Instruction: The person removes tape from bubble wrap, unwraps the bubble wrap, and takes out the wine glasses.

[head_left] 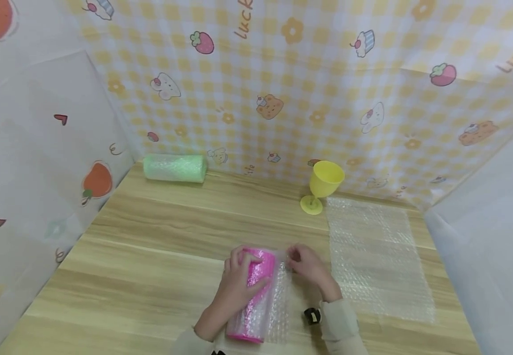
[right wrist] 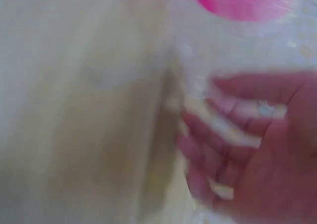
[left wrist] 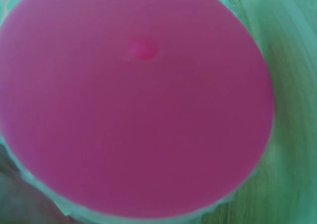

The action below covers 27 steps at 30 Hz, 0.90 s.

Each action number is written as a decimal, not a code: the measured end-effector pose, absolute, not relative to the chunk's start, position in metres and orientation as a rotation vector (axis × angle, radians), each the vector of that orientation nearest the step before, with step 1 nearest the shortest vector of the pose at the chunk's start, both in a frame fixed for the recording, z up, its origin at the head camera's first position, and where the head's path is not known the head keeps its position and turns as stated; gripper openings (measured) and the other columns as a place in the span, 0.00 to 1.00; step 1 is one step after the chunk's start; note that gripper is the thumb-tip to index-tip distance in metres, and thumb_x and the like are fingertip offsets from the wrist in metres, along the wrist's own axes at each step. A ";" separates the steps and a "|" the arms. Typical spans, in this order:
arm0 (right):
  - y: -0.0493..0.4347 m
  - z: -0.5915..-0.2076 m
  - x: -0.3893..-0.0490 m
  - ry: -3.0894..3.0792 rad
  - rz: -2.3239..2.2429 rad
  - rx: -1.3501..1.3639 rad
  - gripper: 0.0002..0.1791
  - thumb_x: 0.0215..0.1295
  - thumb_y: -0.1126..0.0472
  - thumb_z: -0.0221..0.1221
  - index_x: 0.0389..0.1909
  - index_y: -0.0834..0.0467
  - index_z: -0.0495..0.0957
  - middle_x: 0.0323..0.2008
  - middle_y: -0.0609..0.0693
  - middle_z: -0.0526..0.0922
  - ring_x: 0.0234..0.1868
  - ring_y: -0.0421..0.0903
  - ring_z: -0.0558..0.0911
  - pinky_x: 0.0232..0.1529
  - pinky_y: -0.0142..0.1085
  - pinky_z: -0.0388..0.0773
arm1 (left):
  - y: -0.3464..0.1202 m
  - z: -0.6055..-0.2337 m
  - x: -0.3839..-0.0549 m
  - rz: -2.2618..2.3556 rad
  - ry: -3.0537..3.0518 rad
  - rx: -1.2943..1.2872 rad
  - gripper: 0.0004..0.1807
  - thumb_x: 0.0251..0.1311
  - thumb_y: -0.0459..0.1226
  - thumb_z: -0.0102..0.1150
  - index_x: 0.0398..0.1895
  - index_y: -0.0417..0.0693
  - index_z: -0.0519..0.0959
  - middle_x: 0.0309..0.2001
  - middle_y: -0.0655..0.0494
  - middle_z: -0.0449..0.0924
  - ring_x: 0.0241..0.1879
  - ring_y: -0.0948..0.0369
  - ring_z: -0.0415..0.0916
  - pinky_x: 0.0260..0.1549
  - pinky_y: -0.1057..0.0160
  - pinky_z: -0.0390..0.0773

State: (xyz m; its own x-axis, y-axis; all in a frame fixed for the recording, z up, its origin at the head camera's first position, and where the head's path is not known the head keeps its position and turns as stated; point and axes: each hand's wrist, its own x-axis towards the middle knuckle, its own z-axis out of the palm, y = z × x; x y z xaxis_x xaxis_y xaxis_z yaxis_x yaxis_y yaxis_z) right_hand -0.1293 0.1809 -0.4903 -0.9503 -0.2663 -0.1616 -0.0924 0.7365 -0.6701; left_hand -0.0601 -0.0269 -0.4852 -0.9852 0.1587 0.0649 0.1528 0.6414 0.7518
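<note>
A pink goblet (head_left: 261, 264) lies on its side, rolled in clear bubble wrap (head_left: 278, 301). Its round pink foot (left wrist: 148, 120) fills most of the left wrist view. My left hand (head_left: 238, 281) grips the rolled goblet from the left, fingers over its far end and thumb across the top. On the other side my right hand (head_left: 307, 264) pinches the far corner of the wrap's loose edge between thumb and forefinger. Seen in the right wrist view, that hand (right wrist: 267, 144) is blurred, its other fingers loosely bent beside the wrap.
A yellow goblet (head_left: 326, 178) stands upright by the back wall. To its right a flat sheet of bubble wrap (head_left: 376, 261) is spread on the wooden table (head_left: 119, 256). At the back left lies a green bubble-wrapped roll (head_left: 174, 167). Printed cloth walls surround the table.
</note>
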 end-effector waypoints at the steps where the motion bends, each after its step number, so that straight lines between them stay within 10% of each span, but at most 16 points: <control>1: 0.181 -0.488 -0.130 2.658 -1.092 -0.358 0.12 0.58 0.65 0.59 0.43 0.63 0.76 0.40 0.56 0.80 0.42 0.52 0.79 0.46 0.45 0.78 | -0.027 -0.485 -0.060 1.297 2.844 0.273 0.24 0.51 0.51 0.63 0.48 0.54 0.70 0.65 0.43 0.53 0.56 0.44 0.59 0.47 0.45 0.72; 7: 0.170 -0.471 -0.137 2.642 -1.218 -0.674 0.11 0.61 0.64 0.57 0.44 0.62 0.78 0.42 0.56 0.81 0.42 0.51 0.79 0.44 0.42 0.78 | -0.024 -0.485 -0.060 1.267 2.890 0.300 0.23 0.51 0.50 0.64 0.48 0.53 0.71 0.64 0.43 0.54 0.56 0.44 0.59 0.47 0.44 0.71; 19: 0.159 -0.466 -0.148 2.763 -1.107 -0.198 0.03 0.60 0.65 0.58 0.32 0.61 0.77 0.17 0.48 0.74 0.18 0.40 0.71 0.18 0.30 0.69 | -0.022 -0.485 -0.060 1.272 2.892 0.268 0.23 0.50 0.51 0.64 0.47 0.54 0.71 0.64 0.45 0.55 0.56 0.46 0.59 0.46 0.46 0.72; 27: 0.160 -0.485 -0.152 2.431 -1.612 0.215 0.09 0.65 0.67 0.47 0.42 0.69 0.69 0.28 0.61 0.83 0.25 0.49 0.84 0.31 0.39 0.83 | -0.025 -0.485 -0.059 1.309 2.865 0.240 0.23 0.49 0.48 0.65 0.47 0.52 0.71 0.64 0.43 0.55 0.54 0.46 0.61 0.46 0.45 0.73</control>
